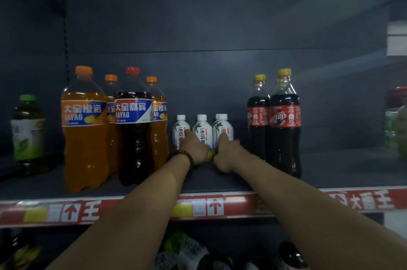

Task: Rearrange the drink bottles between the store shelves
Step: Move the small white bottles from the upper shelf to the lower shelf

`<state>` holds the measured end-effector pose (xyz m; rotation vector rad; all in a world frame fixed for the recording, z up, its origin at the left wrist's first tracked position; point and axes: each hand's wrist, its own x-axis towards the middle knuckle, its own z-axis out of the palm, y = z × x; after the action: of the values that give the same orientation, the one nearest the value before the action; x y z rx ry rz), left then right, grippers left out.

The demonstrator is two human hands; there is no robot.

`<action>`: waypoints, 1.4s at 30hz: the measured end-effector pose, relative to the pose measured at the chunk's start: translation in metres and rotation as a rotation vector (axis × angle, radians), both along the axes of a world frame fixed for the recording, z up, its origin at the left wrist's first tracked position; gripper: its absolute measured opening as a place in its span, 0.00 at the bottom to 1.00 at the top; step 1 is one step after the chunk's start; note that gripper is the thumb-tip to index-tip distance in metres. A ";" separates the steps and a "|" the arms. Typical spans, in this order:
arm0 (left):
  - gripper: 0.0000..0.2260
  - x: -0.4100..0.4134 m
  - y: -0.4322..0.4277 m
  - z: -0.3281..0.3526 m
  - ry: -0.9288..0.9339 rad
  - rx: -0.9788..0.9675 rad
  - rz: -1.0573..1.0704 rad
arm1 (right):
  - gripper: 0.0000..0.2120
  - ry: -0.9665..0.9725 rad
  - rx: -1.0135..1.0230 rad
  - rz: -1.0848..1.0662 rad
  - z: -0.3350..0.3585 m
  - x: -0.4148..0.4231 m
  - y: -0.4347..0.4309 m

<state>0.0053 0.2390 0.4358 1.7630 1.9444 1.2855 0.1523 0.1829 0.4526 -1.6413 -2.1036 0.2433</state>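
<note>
Three small white coconut-drink bottles stand in a row at the back of the dark shelf (330,170): a left one (179,126), a middle one (201,128) and a right one (226,125), with a fourth cap just behind the right one. My left hand (195,147), a bead bracelet on its wrist, wraps the lower part of the middle bottle, thumb up on its left side. My right hand (226,151) holds the lower part of the right bottle, thumb on its front. Most of the fingers of both hands are hidden.
Left of the small bottles stand large orange soda bottles (84,133) and a dark soda bottle (134,142); a green tea bottle (27,135) is far left. Two cola bottles (285,133) stand to the right. A red price strip (242,203) edges the shelf; more bottles (187,252) lie below.
</note>
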 end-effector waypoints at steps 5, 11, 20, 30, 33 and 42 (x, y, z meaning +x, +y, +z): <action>0.27 -0.002 -0.001 -0.005 0.012 0.016 0.025 | 0.38 -0.043 -0.049 -0.028 0.001 -0.005 -0.009; 0.24 0.012 -0.064 0.013 0.146 -0.058 0.011 | 0.28 -0.070 0.002 -0.029 -0.003 -0.004 -0.042; 0.07 -0.010 -0.325 -0.064 0.289 0.499 0.039 | 0.02 0.115 0.600 0.259 -0.057 0.027 -0.169; 0.11 -0.132 -0.373 -0.344 0.216 -0.285 0.221 | 0.06 0.142 0.276 0.404 -0.253 -0.021 -0.230; 0.14 -0.162 -0.351 -0.410 0.258 -0.365 0.186 | 0.06 0.115 -0.084 0.328 -0.309 -0.048 -0.212; 0.11 -0.151 -0.272 -0.431 -0.097 -0.027 0.171 | 0.25 0.463 -0.287 0.074 -0.428 -0.118 -0.162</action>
<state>-0.1455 -0.0326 0.0045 1.5196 2.0839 1.3637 0.0347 0.0211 0.0242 -1.4760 -1.8311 0.8935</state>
